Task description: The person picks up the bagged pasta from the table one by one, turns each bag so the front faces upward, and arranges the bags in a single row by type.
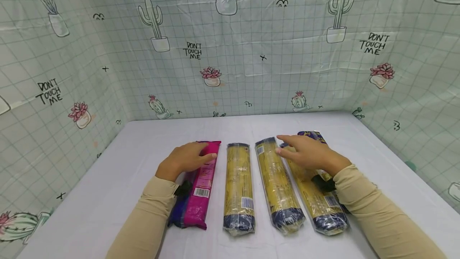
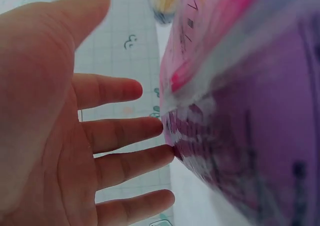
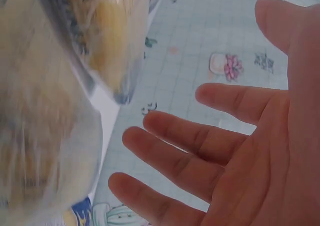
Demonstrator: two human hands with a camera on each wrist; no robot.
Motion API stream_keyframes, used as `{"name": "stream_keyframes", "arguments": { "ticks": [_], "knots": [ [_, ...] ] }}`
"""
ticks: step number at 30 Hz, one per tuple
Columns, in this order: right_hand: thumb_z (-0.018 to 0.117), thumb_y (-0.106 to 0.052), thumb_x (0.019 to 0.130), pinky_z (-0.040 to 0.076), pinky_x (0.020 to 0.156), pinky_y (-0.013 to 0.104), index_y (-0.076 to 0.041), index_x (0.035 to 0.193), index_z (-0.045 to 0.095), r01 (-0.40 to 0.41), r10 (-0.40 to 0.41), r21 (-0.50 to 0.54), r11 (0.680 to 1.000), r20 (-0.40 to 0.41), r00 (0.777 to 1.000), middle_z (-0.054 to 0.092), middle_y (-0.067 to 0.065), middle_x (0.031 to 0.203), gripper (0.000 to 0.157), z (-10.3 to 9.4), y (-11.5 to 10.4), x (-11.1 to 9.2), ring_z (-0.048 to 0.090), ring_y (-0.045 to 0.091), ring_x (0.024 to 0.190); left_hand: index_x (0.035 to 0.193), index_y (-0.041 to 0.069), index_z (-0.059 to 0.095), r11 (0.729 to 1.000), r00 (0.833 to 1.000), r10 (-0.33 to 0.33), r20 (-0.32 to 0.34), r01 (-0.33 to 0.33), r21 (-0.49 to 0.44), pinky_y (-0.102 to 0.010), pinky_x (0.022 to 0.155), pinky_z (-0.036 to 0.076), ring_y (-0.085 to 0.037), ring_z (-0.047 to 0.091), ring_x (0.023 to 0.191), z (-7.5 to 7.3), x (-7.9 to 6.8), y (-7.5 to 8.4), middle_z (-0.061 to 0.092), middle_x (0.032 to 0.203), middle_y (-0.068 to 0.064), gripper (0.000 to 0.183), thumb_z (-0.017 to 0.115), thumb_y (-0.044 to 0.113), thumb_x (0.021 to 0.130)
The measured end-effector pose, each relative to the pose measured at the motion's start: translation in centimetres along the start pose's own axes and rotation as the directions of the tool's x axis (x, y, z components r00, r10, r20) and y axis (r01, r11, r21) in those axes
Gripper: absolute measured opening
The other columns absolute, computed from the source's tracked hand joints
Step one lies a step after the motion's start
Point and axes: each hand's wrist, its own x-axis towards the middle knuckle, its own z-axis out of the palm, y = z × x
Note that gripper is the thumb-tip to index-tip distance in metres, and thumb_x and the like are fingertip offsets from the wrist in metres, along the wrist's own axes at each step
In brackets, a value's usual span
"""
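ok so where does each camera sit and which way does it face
Head: on the person's head, looking forward and down at the table, pink pack and yellow packs; both sleeves, the left grip and the right grip show.
Left wrist: on that wrist, looking along the left grip to the pink pack and patterned sheet; palm and fingers show.
Right wrist: likewise, along the right grip to yellow packs and the sheet; palm and fingers show.
Shared: head and left wrist both show the left grip and pink pack.

Head view | left hand (image 1: 185,158) 8 o'clock, at pink packet (image 1: 204,181) | right hand (image 1: 310,153) 4 o'clock, at rightmost yellow packet (image 1: 305,185) | two yellow packets (image 1: 238,179) between, 5–6 o'clock
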Motion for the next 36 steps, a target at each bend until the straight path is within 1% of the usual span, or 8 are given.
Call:
{"name": "stream_keyframes", "arguments": {
  "ticks": [3, 6, 9, 13, 18, 27, 32, 36],
  "knots": [
    [0.042, -0.059, 0.102, 0.043, 0.101, 0.059, -0.004, 0.152, 0.041, 0.026, -0.026, 0.012, 1.000, 0.008, 1.000, 0.053, 0.020, 0.143, 0.074, 0.3, -0.2, 0.3, 0.054, 0.039, 0.125, 0.145, 0.008, 0.053, 1.000, 1.000, -0.007, -0.005, 0.007, 0.002, -0.052, 0.099, 0.047, -0.028, 0.058, 0.118, -0.1, 0.1, -0.3, 0.061, 0.134, -0.012, 0.062, 0.057, 0.050, 0.099],
    [0.043, -0.058, 0.103, 0.047, 0.097, 0.057, -0.004, 0.149, 0.045, 0.042, -0.042, 0.015, 0.999, 0.013, 0.999, 0.057, 0.019, 0.138, 0.071, 0.5, -0.5, 0.6, 0.058, 0.037, 0.120, 0.140, 0.010, 0.058, 1.000, 1.000, -0.011, -0.008, 0.011, 0.001, -0.051, 0.093, 0.049, -0.024, 0.061, 0.105, -0.2, 0.1, -0.4, 0.065, 0.123, -0.009, 0.055, 0.059, 0.047, 0.099],
    [0.046, -0.053, 0.104, 0.048, 0.096, 0.056, -0.003, 0.147, 0.048, 0.064, -0.065, 0.025, 0.998, 0.013, 0.998, 0.060, 0.019, 0.135, 0.067, 0.6, -0.8, 0.8, 0.060, 0.036, 0.119, 0.136, 0.007, 0.060, 1.000, 1.000, -0.012, -0.008, 0.012, 0.000, -0.050, 0.092, 0.050, -0.024, 0.060, 0.101, -0.3, 0.2, -0.4, 0.066, 0.118, -0.010, 0.053, 0.060, 0.044, 0.098],
    [0.051, -0.044, 0.105, 0.050, 0.095, 0.054, -0.002, 0.145, 0.051, 0.088, -0.088, 0.036, 0.995, 0.009, 0.996, 0.062, 0.018, 0.131, 0.059, 0.7, -1.4, 1.1, 0.062, 0.035, 0.117, 0.137, -0.001, 0.058, 1.000, 1.000, -0.011, -0.010, 0.011, -0.016, -0.050, 0.101, 0.046, -0.031, 0.058, 0.115, -0.4, 0.2, -0.3, 0.062, 0.128, -0.018, 0.056, 0.061, 0.041, 0.098],
    [0.052, -0.042, 0.105, 0.050, 0.095, 0.053, -0.005, 0.145, 0.052, 0.106, -0.106, 0.015, 0.994, 0.029, 0.994, 0.065, 0.014, 0.128, 0.055, 0.9, -2.2, 1.6, 0.063, 0.031, 0.114, 0.134, -0.006, 0.059, 1.000, 1.000, -0.014, -0.016, 0.014, -0.023, -0.050, 0.103, 0.045, -0.036, 0.055, 0.120, -0.4, 0.0, -0.4, 0.057, 0.132, -0.023, 0.056, 0.061, 0.037, 0.098],
    [0.052, -0.042, 0.104, 0.050, 0.094, 0.053, -0.006, 0.146, 0.052, 0.088, -0.086, -0.034, 0.996, 0.068, 0.994, 0.066, 0.016, 0.124, 0.055, 0.8, -2.4, 1.6, 0.064, 0.033, 0.112, 0.135, -0.002, 0.060, 0.997, 0.997, -0.071, 0.010, 0.071, -0.034, -0.050, 0.102, 0.046, -0.033, 0.057, 0.117, 0.1, -0.2, -0.8, 0.054, 0.135, -0.022, 0.060, 0.065, 0.043, 0.096],
    [0.053, -0.039, 0.104, 0.049, 0.095, 0.054, -0.005, 0.146, 0.051, 0.099, -0.097, -0.023, 0.995, 0.086, 0.992, 0.064, 0.017, 0.129, 0.054, 0.3, -3.4, 1.2, 0.062, 0.034, 0.115, 0.132, -0.001, 0.063, 0.995, 0.997, -0.073, 0.012, 0.073, -0.069, -0.049, 0.097, 0.048, -0.030, 0.057, 0.108, 0.2, -0.4, -0.8, 0.057, 0.125, -0.020, 0.062, 0.069, 0.046, 0.093],
    [0.053, -0.037, 0.104, 0.049, 0.095, 0.052, -0.007, 0.147, 0.050, 0.111, -0.106, -0.037, 0.993, 0.121, 0.987, 0.063, 0.016, 0.131, 0.052, 0.0, -4.7, 1.3, 0.061, 0.033, 0.117, 0.133, 0.000, 0.063, 0.992, 0.997, -0.071, 0.014, 0.072, -0.105, -0.049, 0.099, 0.047, -0.034, 0.055, 0.117, 0.4, -0.3, -1.3, 0.061, 0.125, -0.019, 0.063, 0.070, 0.047, 0.091]
  ]
}}
